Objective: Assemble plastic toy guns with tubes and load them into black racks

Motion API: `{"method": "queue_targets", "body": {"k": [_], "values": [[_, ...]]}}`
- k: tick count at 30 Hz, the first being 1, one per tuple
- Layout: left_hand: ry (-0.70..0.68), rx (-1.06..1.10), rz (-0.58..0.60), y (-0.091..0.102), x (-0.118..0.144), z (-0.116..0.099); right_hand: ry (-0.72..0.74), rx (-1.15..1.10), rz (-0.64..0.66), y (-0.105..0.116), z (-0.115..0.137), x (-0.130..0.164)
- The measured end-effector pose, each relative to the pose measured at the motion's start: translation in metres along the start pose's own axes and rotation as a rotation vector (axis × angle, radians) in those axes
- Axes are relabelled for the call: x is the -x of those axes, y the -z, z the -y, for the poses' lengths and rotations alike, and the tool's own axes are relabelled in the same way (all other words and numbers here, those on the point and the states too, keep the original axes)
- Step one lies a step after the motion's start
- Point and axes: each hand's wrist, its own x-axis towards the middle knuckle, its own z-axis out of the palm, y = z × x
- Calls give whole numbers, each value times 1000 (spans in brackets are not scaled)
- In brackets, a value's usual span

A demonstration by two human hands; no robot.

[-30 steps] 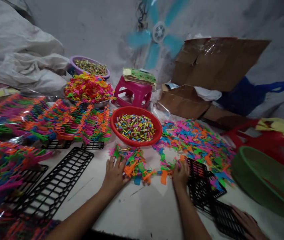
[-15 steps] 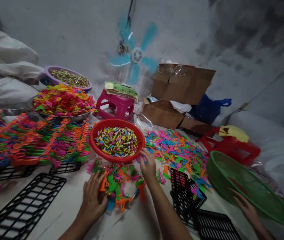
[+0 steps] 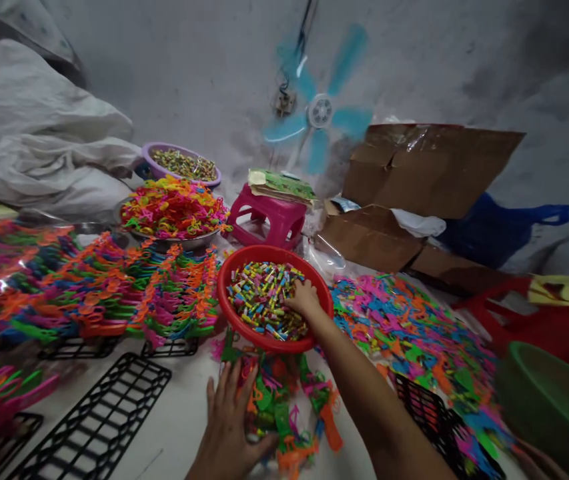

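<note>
The table's (image 3: 187, 381) red basin (image 3: 270, 343) holds seemingly tubular pieces (image 3: 260, 293).

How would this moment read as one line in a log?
left hand: spread at plastic pieces | right hand: in red basin, at small shiny bits | behind basin: pink stool

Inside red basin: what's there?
A heap of small multicoloured tubes, with the right hand at its right side. Lower tubes and the basin floor beneath are covered; anything under the fingers is hidden.
</note>
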Motion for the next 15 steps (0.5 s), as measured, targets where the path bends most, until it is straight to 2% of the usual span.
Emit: {"method": "queue_targets", "body": {"k": [5, 8, 9, 11, 13, 15], "values": [[54, 66, -59, 1, -1, 0, 44, -203, -153, 21, 1, 10], [71, 96, -94, 1, -4, 3, 22, -365, -261, 43, 9, 33], [67, 106, -112, 3, -5, 4, 18, -473, -289, 50, 10, 48], [36, 140, -166, 10, -5, 3, 27, -832, -287, 58, 6, 91], [-1, 222, -237, 21, 2, -3, 13, -1277, -172, 55, -3, 146], [12, 369, -270, 36, 16, -16, -90, -1573, 11, 41, -14, 205]]}}
